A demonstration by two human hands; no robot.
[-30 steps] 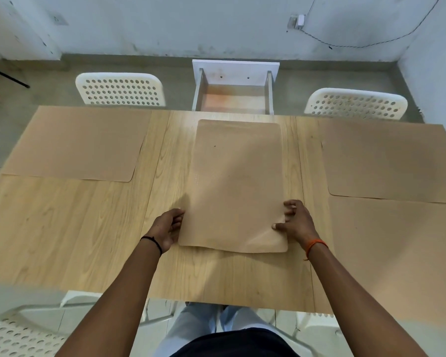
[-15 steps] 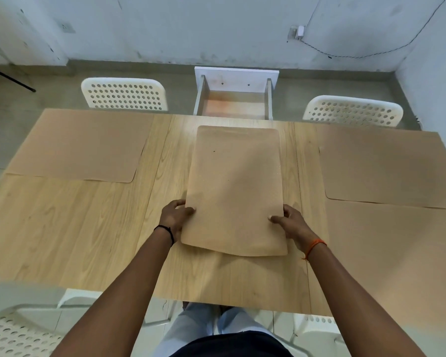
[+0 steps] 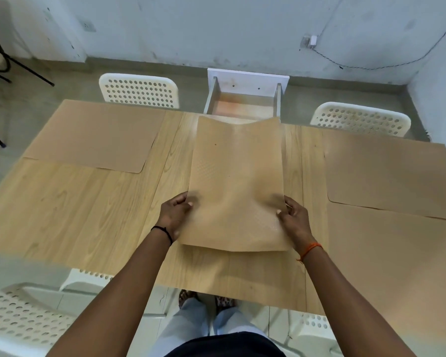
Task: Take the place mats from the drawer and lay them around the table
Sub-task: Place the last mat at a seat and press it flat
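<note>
A tan place mat (image 3: 236, 176) is lifted off the middle of the wooden table (image 3: 75, 217), sagging between my hands with its far edge curled. My left hand (image 3: 175, 215) grips its left edge and my right hand (image 3: 292, 219) grips its right edge. Another mat (image 3: 95, 136) lies flat at the far left. Two more lie on the right, one far (image 3: 386, 176) and one near (image 3: 397, 266). Beyond the table's far edge, the white drawer (image 3: 245, 81) stands pulled open, its inside looking empty.
White perforated chairs stand at the far left (image 3: 139, 90), far right (image 3: 361, 119) and near left (image 3: 18, 320). Black stand legs (image 3: 18, 65) are on the floor at the upper left. The wall runs close behind the drawer.
The middle mat lay flat with my hands at its near corners. Both hands have taken hold of its sides and raised it, so it now bends and hangs above the table.
</note>
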